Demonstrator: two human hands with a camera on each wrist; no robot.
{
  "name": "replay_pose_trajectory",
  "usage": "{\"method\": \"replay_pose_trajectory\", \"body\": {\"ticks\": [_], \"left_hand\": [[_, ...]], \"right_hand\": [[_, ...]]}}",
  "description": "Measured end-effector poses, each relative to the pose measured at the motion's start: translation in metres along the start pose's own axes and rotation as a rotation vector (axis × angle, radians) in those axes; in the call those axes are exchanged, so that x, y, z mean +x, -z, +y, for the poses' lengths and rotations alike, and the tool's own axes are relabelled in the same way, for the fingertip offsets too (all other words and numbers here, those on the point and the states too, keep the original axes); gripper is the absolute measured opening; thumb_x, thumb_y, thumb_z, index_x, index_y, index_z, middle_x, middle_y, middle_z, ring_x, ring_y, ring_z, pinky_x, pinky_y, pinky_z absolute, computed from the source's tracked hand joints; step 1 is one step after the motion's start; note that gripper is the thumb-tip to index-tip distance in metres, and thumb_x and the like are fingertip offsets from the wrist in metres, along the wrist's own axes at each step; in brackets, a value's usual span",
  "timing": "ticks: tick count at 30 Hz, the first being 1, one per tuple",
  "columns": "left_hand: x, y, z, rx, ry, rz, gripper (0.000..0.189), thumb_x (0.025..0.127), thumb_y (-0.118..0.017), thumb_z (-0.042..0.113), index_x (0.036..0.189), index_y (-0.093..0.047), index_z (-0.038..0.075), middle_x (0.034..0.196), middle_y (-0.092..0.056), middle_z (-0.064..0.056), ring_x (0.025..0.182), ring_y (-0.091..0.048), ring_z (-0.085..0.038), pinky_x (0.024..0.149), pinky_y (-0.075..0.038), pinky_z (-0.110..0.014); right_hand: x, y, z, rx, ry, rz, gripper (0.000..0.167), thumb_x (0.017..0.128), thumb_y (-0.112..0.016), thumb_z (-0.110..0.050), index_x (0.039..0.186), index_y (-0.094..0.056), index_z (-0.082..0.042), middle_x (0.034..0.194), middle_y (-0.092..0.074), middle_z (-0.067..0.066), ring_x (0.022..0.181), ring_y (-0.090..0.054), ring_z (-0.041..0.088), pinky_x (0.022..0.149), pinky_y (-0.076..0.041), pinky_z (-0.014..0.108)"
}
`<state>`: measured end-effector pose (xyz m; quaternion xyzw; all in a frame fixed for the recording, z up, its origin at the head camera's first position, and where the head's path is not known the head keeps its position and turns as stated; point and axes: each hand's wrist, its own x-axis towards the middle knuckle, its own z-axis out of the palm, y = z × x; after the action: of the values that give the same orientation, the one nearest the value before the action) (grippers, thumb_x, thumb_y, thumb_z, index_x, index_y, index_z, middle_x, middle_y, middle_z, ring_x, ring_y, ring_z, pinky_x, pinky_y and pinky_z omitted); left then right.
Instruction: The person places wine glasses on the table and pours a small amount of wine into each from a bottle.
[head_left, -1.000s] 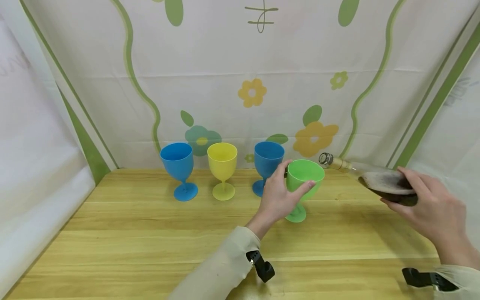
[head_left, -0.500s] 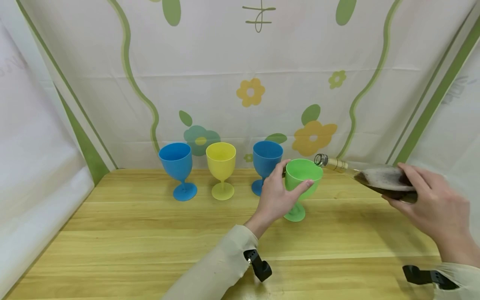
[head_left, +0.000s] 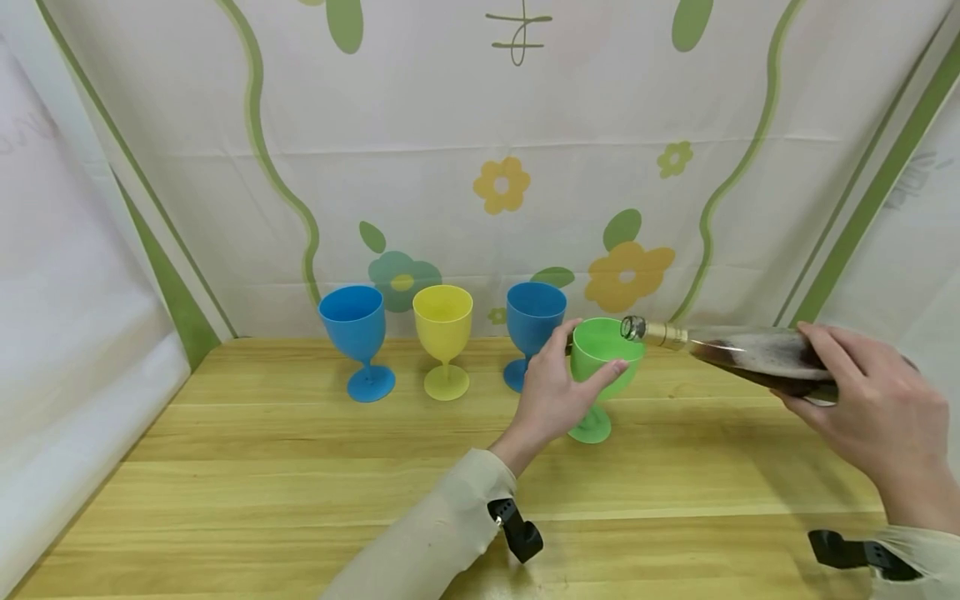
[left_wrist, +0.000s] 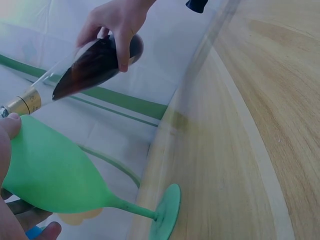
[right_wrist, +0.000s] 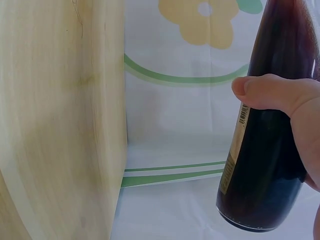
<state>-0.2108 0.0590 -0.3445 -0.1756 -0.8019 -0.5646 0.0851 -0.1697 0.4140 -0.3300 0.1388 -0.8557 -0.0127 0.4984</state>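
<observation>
My left hand (head_left: 558,387) grips the bowl of a green goblet (head_left: 606,367), thumb on the near side; its foot (left_wrist: 169,212) stands on the table. In my right hand (head_left: 881,408) is a glass wine bottle (head_left: 757,354), held by its body and tipped nearly level. Dark liquid (left_wrist: 92,67) lies inside the bottle, below the neck. The bottle's mouth (head_left: 632,328) is over the right part of the goblet's rim. No stream of liquid shows. The right wrist view has the bottle's dark body (right_wrist: 270,145) with the thumb across it.
Behind my left hand stands a blue goblet (head_left: 536,312), partly hidden. Further left are a yellow goblet (head_left: 444,329) and another blue goblet (head_left: 354,325). They stand on a wooden table (head_left: 300,492), with a flower-printed curtain (head_left: 420,108) at the back.
The bottle has moved left and tilted closer to level, its mouth passing from beside the green goblet to over its rim. The left hand and goblet stay nearly still.
</observation>
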Motion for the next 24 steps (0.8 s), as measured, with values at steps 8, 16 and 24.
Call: {"method": "replay_pose_trajectory", "body": {"ticks": [8, 16, 24], "left_hand": [[0.000, -0.001, 0.001, -0.002, 0.001, 0.001, 0.083, 0.093, -0.077, 0.056, 0.159, -0.045, 0.017, 0.137, -0.067, -0.003, 0.108, -0.068, -0.015, 0.081, -0.057, -0.025], [0.000, -0.002, 0.001, -0.007, -0.014, 0.001, 0.082, 0.094, -0.077, 0.055, 0.158, -0.045, 0.016, 0.136, -0.067, -0.004, 0.106, -0.068, -0.014, 0.078, -0.057, -0.023], [-0.001, -0.003, 0.001, -0.011, -0.012, 0.001, 0.081, 0.094, -0.077, 0.055, 0.158, -0.045, 0.017, 0.136, -0.068, -0.004, 0.105, -0.069, -0.014, 0.077, -0.057, -0.022]], "right_hand": [[0.001, 0.005, 0.000, -0.012, 0.024, -0.042, 0.099, 0.097, -0.021, -0.087, 0.146, -0.062, -0.013, 0.127, -0.068, 0.027, 0.109, -0.062, 0.057, 0.087, -0.050, 0.071], [0.001, 0.006, 0.002, -0.021, 0.042, -0.042, 0.098, 0.097, -0.020, -0.087, 0.151, -0.059, -0.015, 0.130, -0.067, 0.026, 0.111, -0.062, 0.057, 0.086, -0.050, 0.072], [0.005, 0.014, 0.002, -0.038, 0.074, -0.090, 0.096, 0.101, -0.017, -0.081, 0.157, -0.051, -0.012, 0.137, -0.063, 0.030, 0.119, -0.057, 0.058, 0.099, -0.047, 0.073]]}}
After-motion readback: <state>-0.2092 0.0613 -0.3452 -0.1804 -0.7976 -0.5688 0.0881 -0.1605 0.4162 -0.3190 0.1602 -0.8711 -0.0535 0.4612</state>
